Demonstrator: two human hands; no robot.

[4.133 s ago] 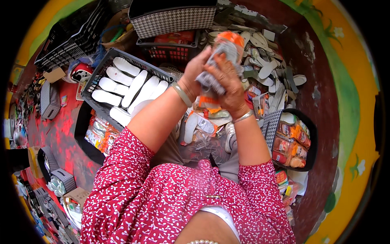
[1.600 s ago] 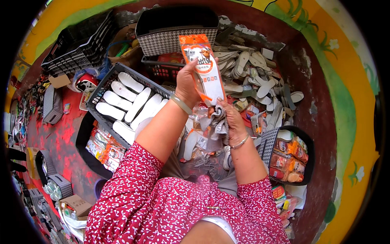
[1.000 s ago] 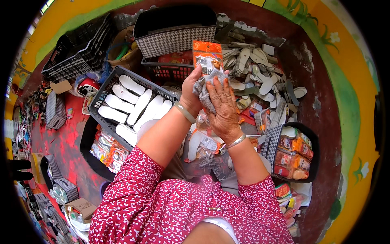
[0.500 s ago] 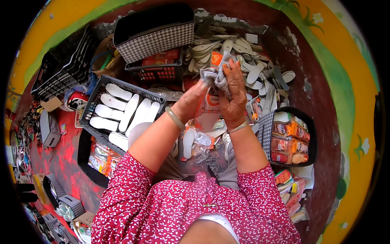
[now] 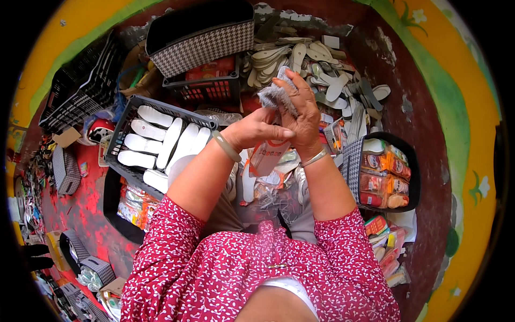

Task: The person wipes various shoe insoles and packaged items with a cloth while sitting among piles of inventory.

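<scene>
My hands meet in front of me at the upper middle. A crumpled grey fuzzy cloth (image 5: 277,98) sticks up between them, with the fingers of my right hand (image 5: 306,112) closed over its right side. My left hand (image 5: 255,129) is closed lower down, its thumb reaching across to the right palm. Below the hands hangs a clear plastic bag (image 5: 267,155) with orange print, its upper part in my left hand's grip. The left fingertips are hidden behind the hands. White insoles (image 5: 248,180) and printed packets lie beneath, between my legs.
A dark crate (image 5: 120,126) of white insoles stands at left, a houndstooth bin (image 5: 206,48) on another crate behind. Loose insoles (image 5: 322,67) are heaped at the far wall. At right, a houndstooth basket (image 5: 351,169) holds packaged insoles; more packets (image 5: 389,249) lie nearer.
My hands have come closer together and my left hand has moved right, its thumb now against the right palm. The grey cloth has shifted slightly, and the bag hangs lower under the hands.
</scene>
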